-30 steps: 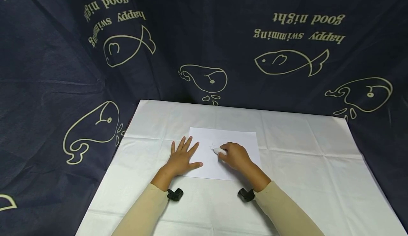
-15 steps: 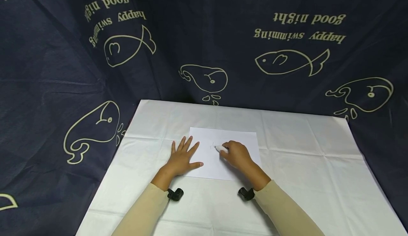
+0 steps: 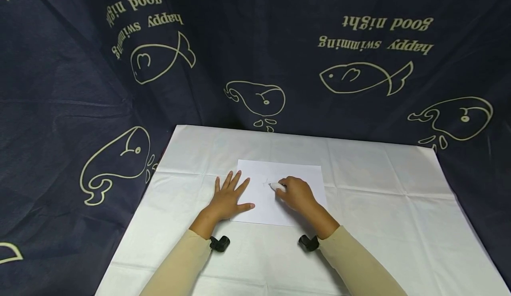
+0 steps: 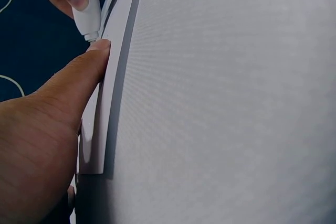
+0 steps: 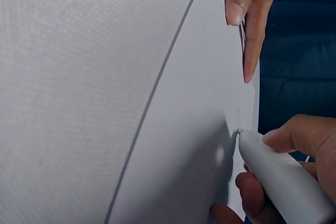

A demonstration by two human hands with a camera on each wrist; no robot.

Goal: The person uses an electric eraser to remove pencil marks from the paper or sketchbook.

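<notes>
A sheet of white paper (image 3: 287,169) lies flat on the white-covered table. My left hand (image 3: 225,200) rests with spread fingers over the sheet's left edge, thumb pointing right across it. Between thumb and curled fingers, my right hand (image 3: 298,194) pinches a thick white pen (image 3: 277,187), tilted with its narrow tip down to the left. In the right wrist view the pen's tip (image 5: 239,131) is right at the paper's surface. Faint short lines (image 3: 265,181) show on the sheet just left of the tip. Part of the pen's barrel is hidden by the right hand.
A white cloth with fold creases covers the table (image 3: 379,216). Behind it and at the left hangs a dark blue curtain (image 3: 247,43) with fish and whale outlines. Black wrist cameras (image 3: 219,244) sit on both wrists, close over the table.
Since one second ago the pen and right hand have shifted slightly up and to the right, uncovering more of the faint lines. Over the last half second they hardly move. The left hand stays still.
</notes>
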